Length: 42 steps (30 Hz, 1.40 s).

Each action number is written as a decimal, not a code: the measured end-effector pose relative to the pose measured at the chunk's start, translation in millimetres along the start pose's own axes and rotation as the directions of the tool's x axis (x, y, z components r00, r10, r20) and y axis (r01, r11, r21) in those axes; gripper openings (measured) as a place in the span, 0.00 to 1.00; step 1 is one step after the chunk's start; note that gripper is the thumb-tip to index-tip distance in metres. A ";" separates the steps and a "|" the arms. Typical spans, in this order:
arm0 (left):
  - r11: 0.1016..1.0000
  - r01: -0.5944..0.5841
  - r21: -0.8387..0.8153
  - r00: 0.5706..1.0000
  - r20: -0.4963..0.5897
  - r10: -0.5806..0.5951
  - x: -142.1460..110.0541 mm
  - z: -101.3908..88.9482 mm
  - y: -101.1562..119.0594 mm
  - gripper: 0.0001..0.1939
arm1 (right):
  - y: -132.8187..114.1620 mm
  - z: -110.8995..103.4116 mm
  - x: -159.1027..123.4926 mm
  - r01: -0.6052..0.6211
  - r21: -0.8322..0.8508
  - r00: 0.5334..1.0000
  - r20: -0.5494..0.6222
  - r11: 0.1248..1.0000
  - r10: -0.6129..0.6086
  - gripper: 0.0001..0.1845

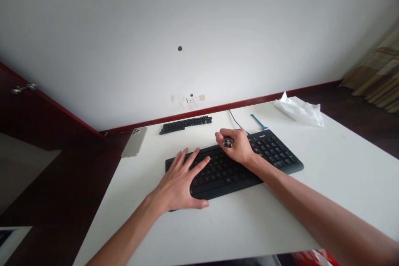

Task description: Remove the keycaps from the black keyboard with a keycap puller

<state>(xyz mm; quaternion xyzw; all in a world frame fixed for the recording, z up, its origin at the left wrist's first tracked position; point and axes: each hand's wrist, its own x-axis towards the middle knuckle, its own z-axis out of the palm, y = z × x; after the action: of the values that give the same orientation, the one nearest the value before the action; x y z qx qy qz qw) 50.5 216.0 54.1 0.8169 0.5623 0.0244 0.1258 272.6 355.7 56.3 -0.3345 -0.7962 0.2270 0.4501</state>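
A black keyboard point(215, 174) lies slightly askew on the white table. My left hand point(179, 183) is spread over its left part, with the fingers apart on the keys and the thumb beyond the near edge. Over the upper right-middle keys, my right hand point(238, 145) is closed in a fist around a tool with a dark, pale-patterned handle end point(228, 142). The tool's other end is hidden under the fist, so its kind and whether it touches the keys cannot be made out. Behind the keyboard, loose black keycaps point(185, 124) lie grouped in rows.
A pale phone point(134, 142) lies face down at the table's left edge. At the back right are a thin blue tool point(259, 122) and a crumpled white plastic bag point(299, 110). The keyboard's cable point(235, 120) runs toward the wall, below the sockets point(196, 98).
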 end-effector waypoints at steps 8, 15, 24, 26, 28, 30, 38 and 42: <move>0.998 -0.055 -0.027 0.998 -0.035 0.054 19.6 -21.0 -24.0 0.63 | 1.0 -4.4 4.4 -0.168 0.221 0.985 0.004 0.961 0.171 0.22; 0.987 -0.121 -0.107 0.981 -0.164 0.103 31.2 -9.5 3.1 0.47 | -2.6 7.5 13.0 -0.399 0.820 0.866 0.190 0.411 0.462 0.21; 0.975 -0.105 -0.196 0.941 -0.337 0.033 29.5 14.4 13.1 0.32 | 0.4 18.0 9.6 -0.509 0.861 0.771 0.455 0.001 0.446 0.27; 0.970 -0.109 -0.217 0.937 -0.348 0.027 29.8 15.4 13.3 0.32 | -2.0 23.0 6.0 -0.541 0.841 0.762 0.489 0.003 0.424 0.27; 0.968 -0.108 -0.226 0.936 -0.352 0.022 30.5 15.7 13.9 0.33 | -5.1 27.5 2.7 -0.562 0.827 0.759 0.504 0.022 0.412 0.26; 0.969 -0.108 -0.223 0.935 -0.355 0.022 31.4 15.8 14.3 0.34 | -7.5 30.4 0.6 -0.571 0.820 0.758 0.508 0.040 0.408 0.26; 0.970 -0.098 -0.223 0.933 -0.359 0.012 32.2 17.3 14.2 0.34 | -8.2 31.0 0.7 -0.601 0.797 0.742 0.526 0.063 0.416 0.26; 0.972 -0.103 -0.209 0.934 -0.357 0.022 31.6 18.8 13.6 0.35 | -8.1 32.2 -0.2 -0.553 0.830 0.757 0.467 0.069 0.457 0.28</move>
<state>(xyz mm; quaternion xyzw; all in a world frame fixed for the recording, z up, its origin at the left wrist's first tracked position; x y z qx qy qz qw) 77.9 237.2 35.8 0.7975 0.5428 0.2374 0.1138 242.1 348.1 45.7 -0.2458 -0.3504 0.8033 0.4141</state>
